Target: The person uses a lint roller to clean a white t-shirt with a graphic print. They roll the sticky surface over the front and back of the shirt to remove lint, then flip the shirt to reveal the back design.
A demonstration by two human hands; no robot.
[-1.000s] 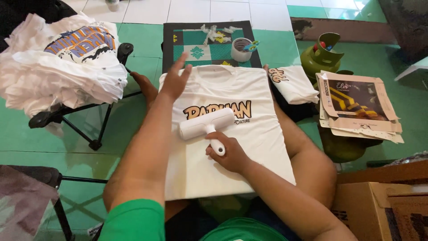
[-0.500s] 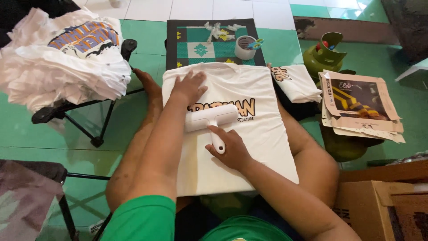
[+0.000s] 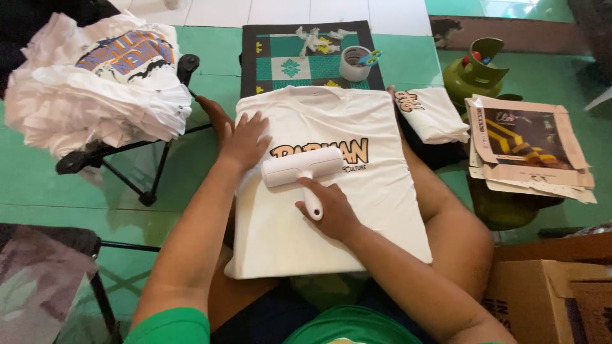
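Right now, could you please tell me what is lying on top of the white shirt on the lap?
A white lint roller lies across the shirt, its handle in the right hand. The left hand presses flat beside it. The roller covers part of the print; what lies beneath cannot be seen.

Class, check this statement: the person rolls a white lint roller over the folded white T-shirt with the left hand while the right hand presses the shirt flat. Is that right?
Not quite: the hands are swapped. In the head view the right hand grips the handle of the white lint roller on the folded white T-shirt, while the left hand presses the shirt flat.
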